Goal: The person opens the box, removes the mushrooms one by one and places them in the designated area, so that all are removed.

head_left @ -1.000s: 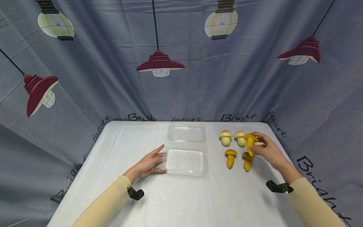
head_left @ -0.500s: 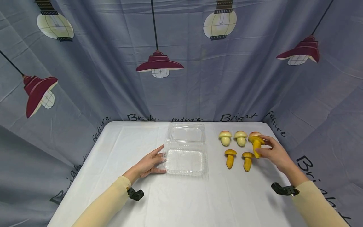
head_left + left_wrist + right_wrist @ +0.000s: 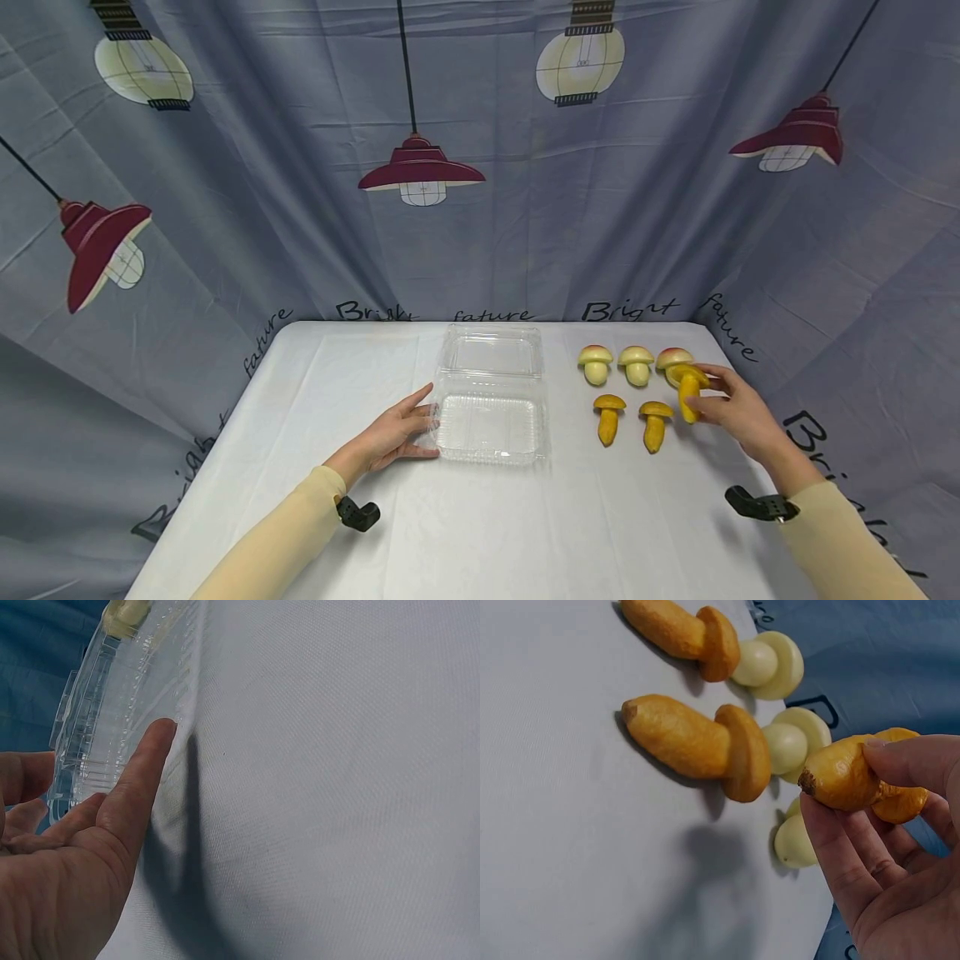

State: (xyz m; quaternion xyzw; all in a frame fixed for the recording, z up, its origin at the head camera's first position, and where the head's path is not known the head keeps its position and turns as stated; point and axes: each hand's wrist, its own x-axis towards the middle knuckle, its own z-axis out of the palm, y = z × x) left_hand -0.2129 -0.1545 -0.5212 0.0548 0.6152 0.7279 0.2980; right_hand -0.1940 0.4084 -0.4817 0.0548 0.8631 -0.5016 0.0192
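My right hand (image 3: 738, 412) pinches a yellow toy mushroom (image 3: 688, 394) by its stem, thumb on one side and fingers on the other. In the right wrist view the brown tip of its stem points away from the palm, and a shadow lies on the cloth below. At the middle of the table, a clear plastic clamshell box (image 3: 491, 429) lies unfolded, its lid (image 3: 491, 353) toward the back. My left hand (image 3: 392, 433) rests at the box's left side with fingers extended and spread. In the left wrist view one straight finger (image 3: 142, 772) lies along the box's edge.
Two yellow mushrooms, a left one (image 3: 608, 420) and a right one (image 3: 655, 428), lie in the near row. Behind them are pale mushrooms: left (image 3: 596, 367), middle (image 3: 637, 367) and a partly hidden right one (image 3: 672, 357). A grey curtain (image 3: 480, 250) hangs behind the white table (image 3: 495, 533).
My right hand has carried the yellow mushroom rightward and slightly nearer, from above the near-row right mushroom to in front of the right pale one. The left hand and box have stayed put.
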